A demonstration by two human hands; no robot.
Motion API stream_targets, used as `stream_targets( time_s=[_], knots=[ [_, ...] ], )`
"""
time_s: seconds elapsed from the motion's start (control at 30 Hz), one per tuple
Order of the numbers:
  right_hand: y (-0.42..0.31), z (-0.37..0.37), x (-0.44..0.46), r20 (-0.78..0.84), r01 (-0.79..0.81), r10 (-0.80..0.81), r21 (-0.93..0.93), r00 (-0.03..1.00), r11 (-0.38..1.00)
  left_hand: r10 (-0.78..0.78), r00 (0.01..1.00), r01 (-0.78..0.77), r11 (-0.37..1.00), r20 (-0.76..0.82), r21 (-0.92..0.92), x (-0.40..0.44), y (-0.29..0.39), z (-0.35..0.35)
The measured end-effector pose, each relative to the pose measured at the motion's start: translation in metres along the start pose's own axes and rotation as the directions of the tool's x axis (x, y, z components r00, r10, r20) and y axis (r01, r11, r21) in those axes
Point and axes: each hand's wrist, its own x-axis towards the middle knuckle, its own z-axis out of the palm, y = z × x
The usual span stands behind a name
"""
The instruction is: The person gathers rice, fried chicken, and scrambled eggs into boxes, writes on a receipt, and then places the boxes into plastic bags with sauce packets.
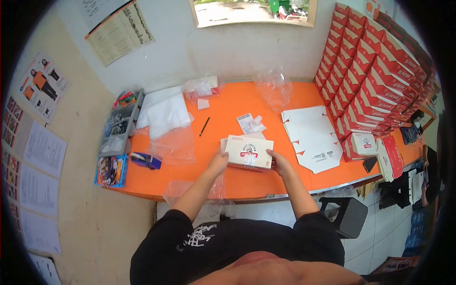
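Observation:
A cream and red food box (237, 148) with a chicken logo on its lid is held between my two hands, over the front of the orange table (228, 109). Closed on its left end is my left hand (218, 162). My right hand (280, 163) grips the opposite end, thumb on top. The fingers under the box are hidden. Just behind the box lie papers (250, 123). A black pen (204, 127) rests farther left, and flattened white box blanks (313, 135) lie to the right.
Stacked red boxes (365, 71) rise high at the right. On the left are a grey organizer tray (118, 122), a blue basket (112, 171), a purple tape dispenser (146, 160) and white sheets (164, 111). Clear plastic bags (274, 88) lie about. A dark stool (349, 217) stands below the table.

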Motion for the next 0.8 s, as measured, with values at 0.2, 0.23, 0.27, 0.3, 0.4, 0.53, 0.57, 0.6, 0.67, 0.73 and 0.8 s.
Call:
stream_targets(
  time_s=[0.2, 0.23, 0.27, 0.3, 0.4, 0.53, 0.57, 0.6, 0.67, 0.73, 0.8],
  knots=[
    [0.036, -0.002, -0.032, 0.175, 0.034, -0.132, 0.474, 0.976, 0.88, 0.076, 0.995, -0.065, 0.982, -0.061, 0.176, -0.025, 0.032, -0.029],
    [0.045, -0.001, -0.035, 0.168, 0.101, -0.202, 0.472, 0.965, 0.876, 0.171, 0.985, -0.159, 0.92, -0.002, 0.358, -0.018, 0.01, -0.047],
    [0.049, 0.004, -0.05, 0.186, 0.054, -0.155, 0.461, 0.97, 0.886, -0.064, 0.991, 0.0, 0.878, 0.119, 0.478, -0.044, 0.046, -0.076],
    [0.04, 0.013, -0.072, 0.17, 0.179, -0.285, 0.463, 0.943, 0.868, -0.108, 0.99, 0.068, 0.925, 0.086, 0.373, -0.075, 0.07, -0.101],
    [0.031, 0.042, -0.123, 0.101, 0.376, -0.471, 0.467, 0.876, 0.8, -0.127, 0.992, 0.128, 0.969, -0.021, 0.21, -0.136, 0.118, -0.123],
    [0.065, 0.053, -0.147, 0.183, 0.43, -0.558, 0.464, 0.809, 0.775, 0.214, 0.943, -0.152, 0.958, -0.254, 0.242, -0.151, 0.129, -0.078],
    [0.07, 0.054, -0.158, 0.266, 0.303, -0.466, 0.482, 0.844, 0.822, 0.279, 0.916, -0.189, 0.934, -0.287, 0.305, -0.158, 0.141, -0.063],
    [0.076, 0.054, -0.164, 0.274, 0.306, -0.473, 0.481, 0.837, 0.821, 0.345, 0.884, -0.221, 0.903, -0.316, 0.368, -0.169, 0.155, -0.048],
    [0.088, 0.053, -0.171, 0.431, 0.119, -0.376, 0.514, 0.821, 0.85, 0.226, 0.961, -0.107, 0.836, -0.16, 0.539, -0.19, 0.187, -0.026],
    [0.081, 0.056, -0.185, 0.468, 0.094, -0.358, 0.497, 0.808, 0.863, 0.346, 0.935, -0.232, 0.766, -0.081, 0.6, -0.21, 0.202, 0.002],
    [0.075, 0.057, -0.187, 0.494, 0.046, -0.39, 0.574, 0.777, 0.818, 0.444, 0.896, -0.345, 0.683, 0.009, 0.644, -0.222, 0.212, 0.001]
  ],
)
